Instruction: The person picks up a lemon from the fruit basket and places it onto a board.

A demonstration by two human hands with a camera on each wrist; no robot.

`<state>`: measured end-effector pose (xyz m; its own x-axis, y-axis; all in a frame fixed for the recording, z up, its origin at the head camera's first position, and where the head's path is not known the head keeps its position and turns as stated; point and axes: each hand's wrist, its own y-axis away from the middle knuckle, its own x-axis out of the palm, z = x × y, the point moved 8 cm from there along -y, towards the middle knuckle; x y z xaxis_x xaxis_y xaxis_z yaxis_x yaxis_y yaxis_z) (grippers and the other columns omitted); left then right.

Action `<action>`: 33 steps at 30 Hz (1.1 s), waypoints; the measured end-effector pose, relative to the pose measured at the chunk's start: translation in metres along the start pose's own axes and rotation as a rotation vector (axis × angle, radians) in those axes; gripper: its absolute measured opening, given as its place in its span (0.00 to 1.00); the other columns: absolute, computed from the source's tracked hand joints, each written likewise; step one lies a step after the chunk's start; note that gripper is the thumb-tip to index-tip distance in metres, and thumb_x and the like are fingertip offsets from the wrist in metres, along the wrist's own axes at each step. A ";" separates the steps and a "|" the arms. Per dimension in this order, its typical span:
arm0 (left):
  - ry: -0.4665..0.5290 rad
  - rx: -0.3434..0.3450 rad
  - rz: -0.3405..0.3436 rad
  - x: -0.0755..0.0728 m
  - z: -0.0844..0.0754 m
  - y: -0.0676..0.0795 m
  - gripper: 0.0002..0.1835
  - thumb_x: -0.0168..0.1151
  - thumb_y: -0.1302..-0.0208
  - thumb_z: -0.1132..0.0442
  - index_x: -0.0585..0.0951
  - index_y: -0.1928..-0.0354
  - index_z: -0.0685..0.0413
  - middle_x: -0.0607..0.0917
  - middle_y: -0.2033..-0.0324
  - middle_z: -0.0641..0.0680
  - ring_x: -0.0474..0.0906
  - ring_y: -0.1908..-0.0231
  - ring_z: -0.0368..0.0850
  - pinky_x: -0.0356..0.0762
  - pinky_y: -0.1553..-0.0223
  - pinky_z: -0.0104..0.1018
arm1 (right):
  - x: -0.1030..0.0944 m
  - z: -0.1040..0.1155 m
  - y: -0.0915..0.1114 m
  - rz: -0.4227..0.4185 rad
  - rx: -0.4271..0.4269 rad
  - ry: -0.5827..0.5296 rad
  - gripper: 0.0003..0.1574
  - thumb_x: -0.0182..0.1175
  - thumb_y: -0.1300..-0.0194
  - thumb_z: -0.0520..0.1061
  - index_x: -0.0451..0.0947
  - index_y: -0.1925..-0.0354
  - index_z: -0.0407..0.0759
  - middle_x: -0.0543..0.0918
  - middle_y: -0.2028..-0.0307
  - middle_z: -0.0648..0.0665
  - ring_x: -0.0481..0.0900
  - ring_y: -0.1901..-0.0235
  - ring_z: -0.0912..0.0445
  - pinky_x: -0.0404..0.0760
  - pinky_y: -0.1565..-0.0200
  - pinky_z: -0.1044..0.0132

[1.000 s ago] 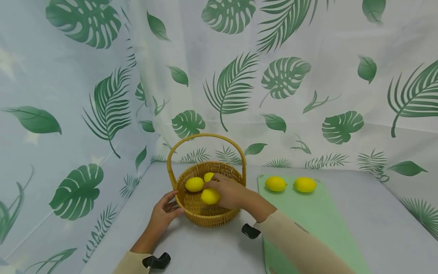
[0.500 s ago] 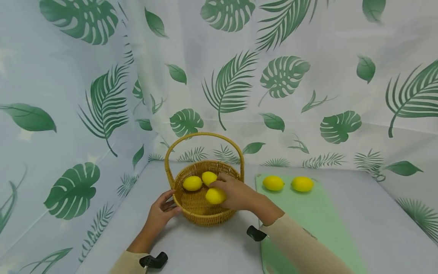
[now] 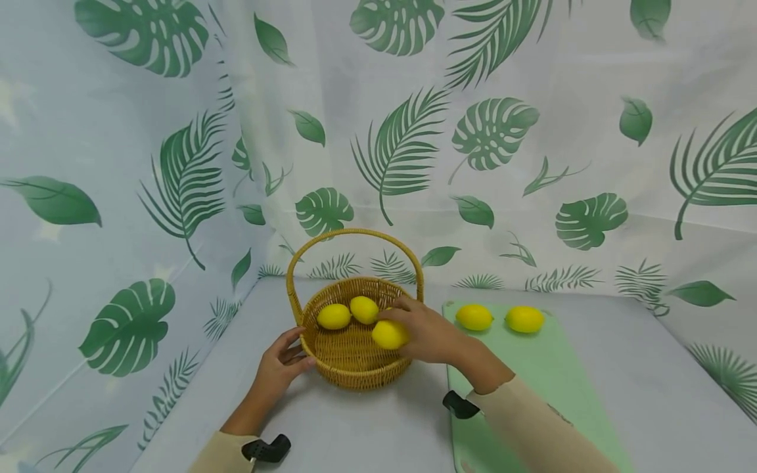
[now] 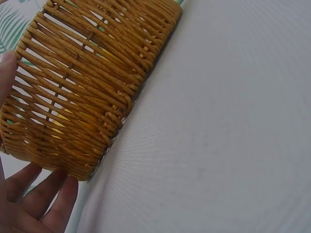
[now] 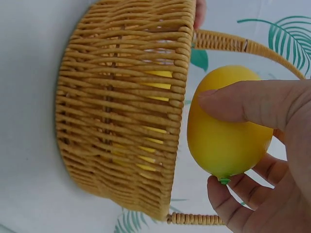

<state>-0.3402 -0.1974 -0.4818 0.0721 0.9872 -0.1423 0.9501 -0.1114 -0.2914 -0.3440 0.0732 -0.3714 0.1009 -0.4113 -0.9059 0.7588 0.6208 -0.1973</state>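
A round wicker basket (image 3: 362, 380) with a tall arched handle stands on the table, two lemons (image 3: 334, 316) (image 3: 363, 309) lying in its back left part. Thumb and fingertips of my left hand (image 3: 282, 368) grip the basket's left side near the rim; in the left wrist view its fingers (image 4: 60, 204) touch the woven wall. My right hand (image 3: 428, 334) holds another lemon (image 5: 228, 131) between thumb and fingers. The right wrist view has this lemon just above the rim, its green tip toward the fingertips. In the head view it overlaps the basket's right inside.
Right of the basket lies a pale green cutting board (image 3: 532, 368). Two more lemons (image 3: 474, 317) (image 3: 525, 320) rest near its far edge. A leaf-printed curtain (image 3: 408, 151) hangs behind and left of the white table (image 3: 367, 433).
My right hand has moved right with its lemon, away from the two lemons in the basket, toward the basket's right side. The left hand keeps its hold on the basket.
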 end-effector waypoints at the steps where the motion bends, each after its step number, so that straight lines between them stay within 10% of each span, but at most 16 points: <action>1: 0.000 -0.002 -0.001 0.000 0.000 0.000 0.37 0.71 0.43 0.69 0.67 0.32 0.58 0.65 0.32 0.65 0.72 0.42 0.63 0.79 0.52 0.36 | 0.000 -0.001 0.001 0.000 0.009 0.003 0.41 0.69 0.53 0.35 0.76 0.40 0.58 0.69 0.46 0.53 0.70 0.51 0.55 0.75 0.51 0.60; 33: -0.006 0.012 -0.014 -0.001 0.000 0.000 0.37 0.72 0.44 0.69 0.69 0.33 0.58 0.66 0.33 0.66 0.73 0.43 0.64 0.80 0.54 0.36 | -0.030 -0.034 0.041 -0.084 0.100 0.015 0.39 0.71 0.52 0.37 0.77 0.40 0.55 0.70 0.51 0.52 0.71 0.55 0.54 0.77 0.54 0.57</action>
<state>-0.3404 -0.1979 -0.4818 0.0573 0.9880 -0.1436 0.9472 -0.0992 -0.3048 -0.3377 0.1339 -0.3656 0.0249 -0.4482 -0.8936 0.8248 0.5144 -0.2350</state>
